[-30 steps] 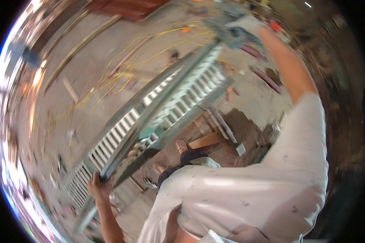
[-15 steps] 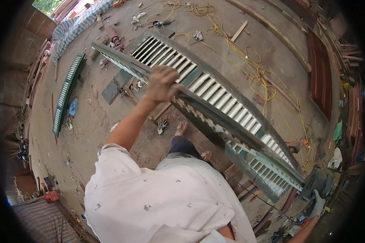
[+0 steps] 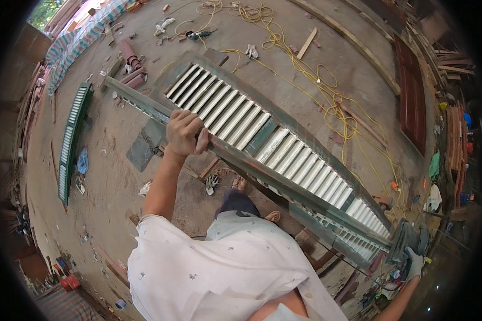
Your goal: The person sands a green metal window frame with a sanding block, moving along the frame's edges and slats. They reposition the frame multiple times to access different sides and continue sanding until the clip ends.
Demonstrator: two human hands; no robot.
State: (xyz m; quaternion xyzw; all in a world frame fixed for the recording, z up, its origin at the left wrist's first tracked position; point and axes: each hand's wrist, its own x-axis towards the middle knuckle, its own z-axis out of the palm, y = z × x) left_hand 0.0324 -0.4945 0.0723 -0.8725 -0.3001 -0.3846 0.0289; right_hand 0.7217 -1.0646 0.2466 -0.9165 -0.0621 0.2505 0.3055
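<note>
The slatted frame (image 3: 260,138) is between a second frame (image 3: 71,142) on the floor (image 3: 112,224) at left and a panel (image 3: 411,97) at right, cable (image 3: 338,99) beyond

A dusty, littered brown floor (image 3: 110,198) spreads across the frame. At upper left, a bright opening (image 3: 49,17) shows greenery (image 3: 42,10) beside a dim brown wall (image 3: 28,47); reddish boards (image 3: 455,142) line the right edge.

The frame (image 3: 261,137) is green, its slats (image 3: 304,167) whitish, the cord (image 3: 338,99) yellow, the white shirt (image 3: 219,267) dark-patterned
</note>
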